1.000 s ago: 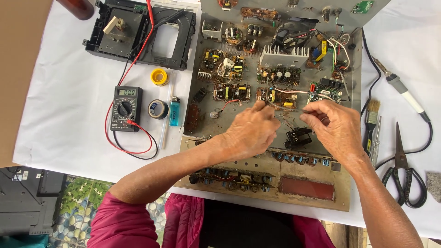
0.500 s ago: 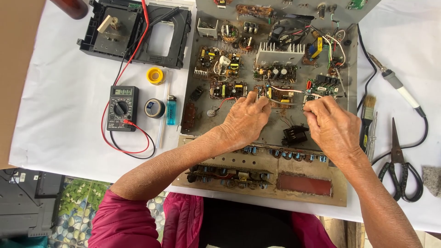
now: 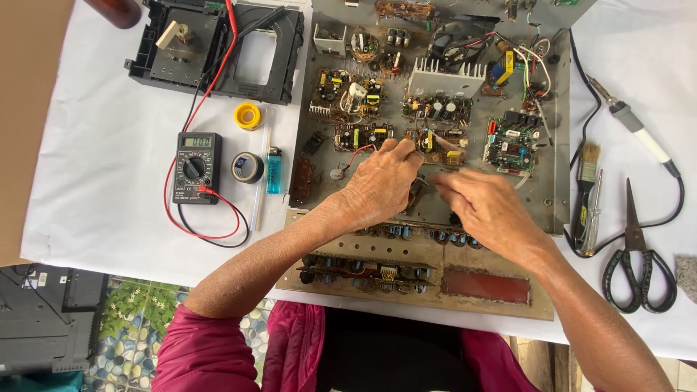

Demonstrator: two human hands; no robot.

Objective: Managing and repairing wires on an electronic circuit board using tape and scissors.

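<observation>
An open metal chassis point(image 3: 546, 196) filled with several small circuit boards lies on the white cloth in front of me. My left hand point(image 3: 381, 185) rests over its middle, fingertips curled onto a small brown board point(image 3: 443, 145) with yellow parts. My right hand point(image 3: 488, 210) is just right of it and slightly blurred. Its fingers are pinched together on a thin grey wire point(image 3: 427, 178) between the two hands. The hands hide what lies under them. A rusty front panel point(image 3: 486, 284) with a row of blue capacitors lies nearest me.
A black multimeter point(image 3: 194, 165) with red and black leads, a tape roll point(image 3: 247, 167), a blue lighter point(image 3: 273, 169) and a yellow reel point(image 3: 248, 115) lie left. A black plastic drive frame point(image 3: 218, 80) sits far left. A brush point(image 3: 587, 190), scissors point(image 3: 637, 261) and soldering iron point(image 3: 636, 131) lie right.
My right hand has moved left and toward me, from the green board on the right to close beside my left hand. My left hand has stayed on the middle boards.
</observation>
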